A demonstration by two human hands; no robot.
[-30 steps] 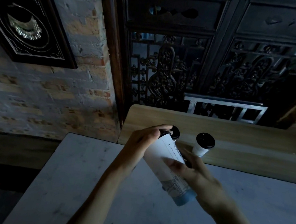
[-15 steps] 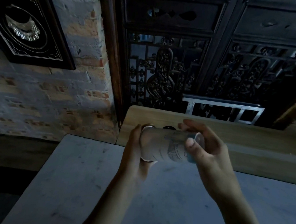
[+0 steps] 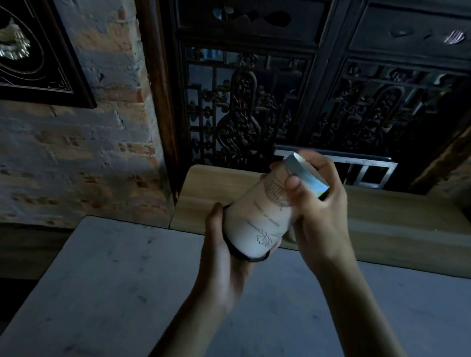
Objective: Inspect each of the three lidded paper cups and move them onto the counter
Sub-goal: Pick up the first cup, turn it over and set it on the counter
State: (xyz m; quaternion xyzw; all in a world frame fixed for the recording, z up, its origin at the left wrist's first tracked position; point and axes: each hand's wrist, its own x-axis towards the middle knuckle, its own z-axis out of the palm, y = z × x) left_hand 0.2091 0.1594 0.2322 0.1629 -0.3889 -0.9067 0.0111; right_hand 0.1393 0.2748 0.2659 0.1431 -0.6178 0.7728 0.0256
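Observation:
I hold one white paper cup (image 3: 265, 218) with a black lid in mid-air above the grey counter (image 3: 130, 297). It is tipped over, lid end down and to the left, blue-banded base up and to the right. My left hand (image 3: 223, 252) cups the lid end from below. My right hand (image 3: 317, 212) grips the base end, thumb across the cup's side. The other two cups are hidden behind the held cup and my hands.
A wooden ledge (image 3: 397, 222) runs behind the counter, under a dark carved screen (image 3: 294, 97). A brick wall (image 3: 57, 161) with a black framed picture (image 3: 26, 43) is at the left. A metal frame (image 3: 373, 168) stands behind the ledge.
Both hands have turned the cup from lying sideways to base up and lid down, and raised it a little. The two cups on the ledge went out of sight behind it.

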